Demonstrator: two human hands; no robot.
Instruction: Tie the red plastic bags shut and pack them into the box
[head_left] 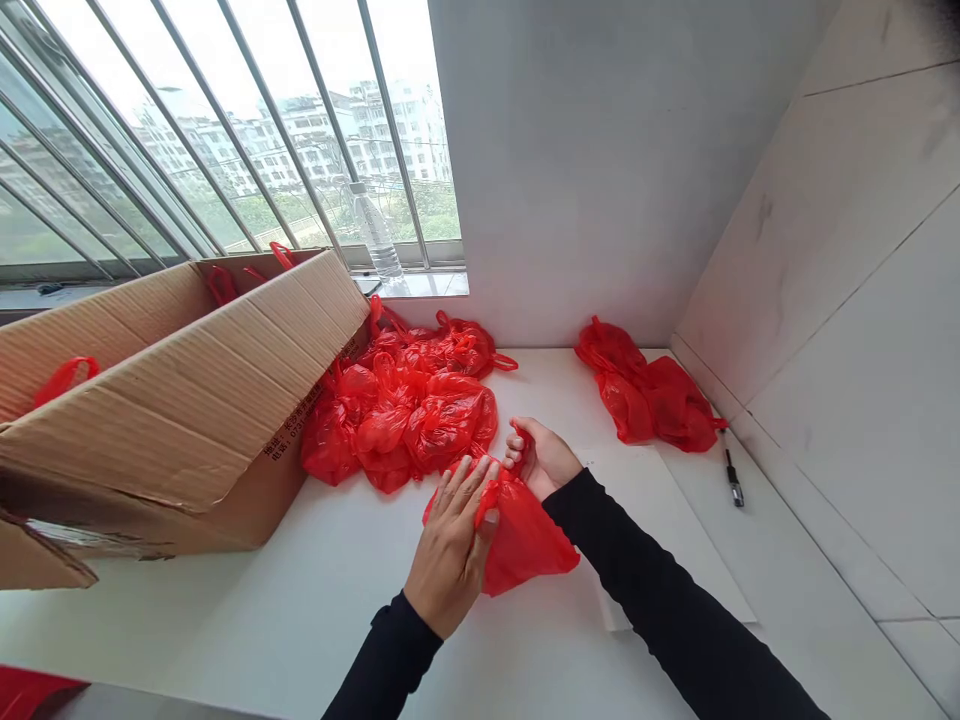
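A red plastic bag [525, 540] lies on the white table [300, 610] in front of me. My left hand [452, 545] lies flat on its left side, fingers stretched out and pressing it down. My right hand [541, 458] is closed round the bag's top end, gripping the bunched handles. Just beyond both hands sits a pile of several crumpled red bags [409, 400].
A large open cardboard box [172, 400] with red bags inside stands on the left. A second smaller heap of red bags [649, 390] lies at the back right, with a black pen [733, 482] beside it. A plastic bottle [373, 232] stands on the barred window's sill.
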